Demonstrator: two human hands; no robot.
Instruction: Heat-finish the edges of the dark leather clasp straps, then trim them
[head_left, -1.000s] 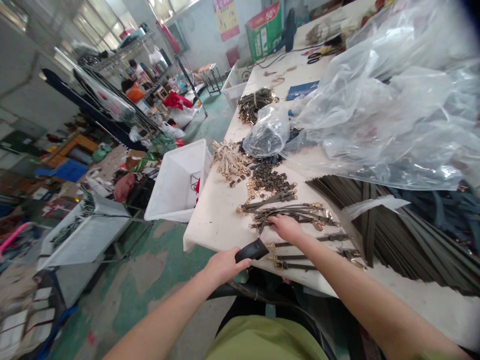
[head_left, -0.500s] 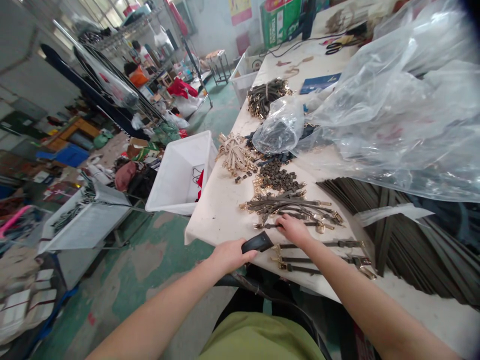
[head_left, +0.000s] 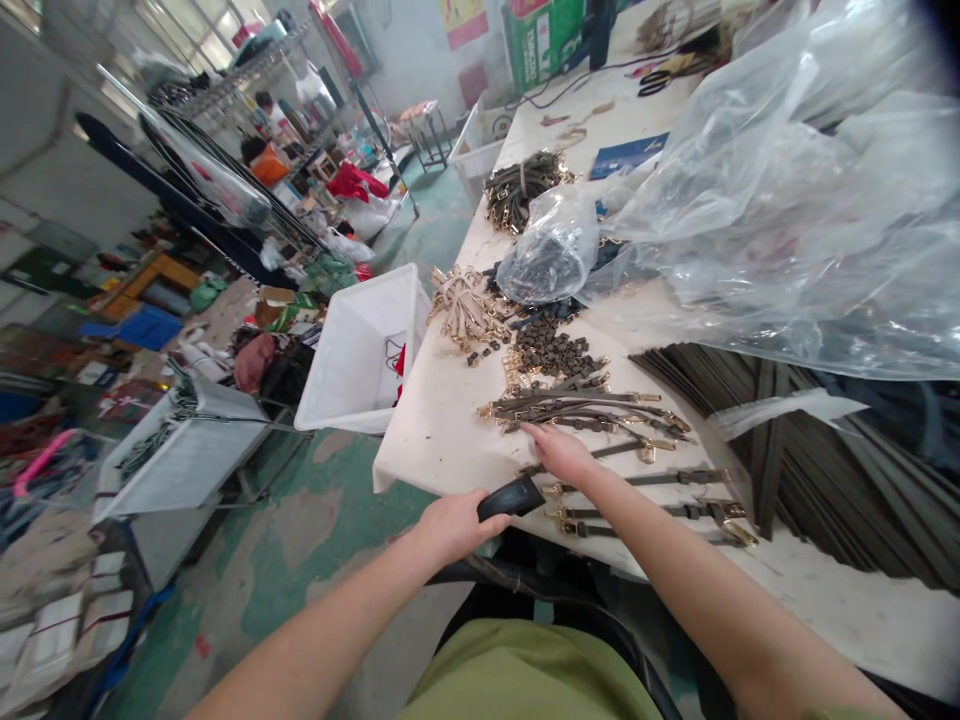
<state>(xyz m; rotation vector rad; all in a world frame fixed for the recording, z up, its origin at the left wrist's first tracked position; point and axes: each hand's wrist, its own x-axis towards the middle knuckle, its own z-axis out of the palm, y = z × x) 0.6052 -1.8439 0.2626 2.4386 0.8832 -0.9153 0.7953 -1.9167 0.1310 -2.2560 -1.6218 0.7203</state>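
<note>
My left hand (head_left: 450, 522) is closed round a black tool handle (head_left: 511, 497) at the near edge of the white table (head_left: 442, 420). My right hand (head_left: 561, 452) lies on a dark strap with a gold buckle (head_left: 622, 450), fingers pressed down on it, beside a heap of similar buckled straps (head_left: 585, 410). Three more straps (head_left: 645, 505) lie in a row just to the right of my right wrist. A pile of small dark loops (head_left: 551, 350) sits beyond the heap.
Large clear plastic bags (head_left: 765, 220) cover the table's right side over stacks of dark strips (head_left: 817, 440). A bundle of pale straps (head_left: 461, 305) and a small filled bag (head_left: 544, 250) lie further back. A white bin (head_left: 360, 350) stands left of the table.
My right hand has drawn a strap out of the heap toward the near edge. My left hand has kept its grip on the black handle.
</note>
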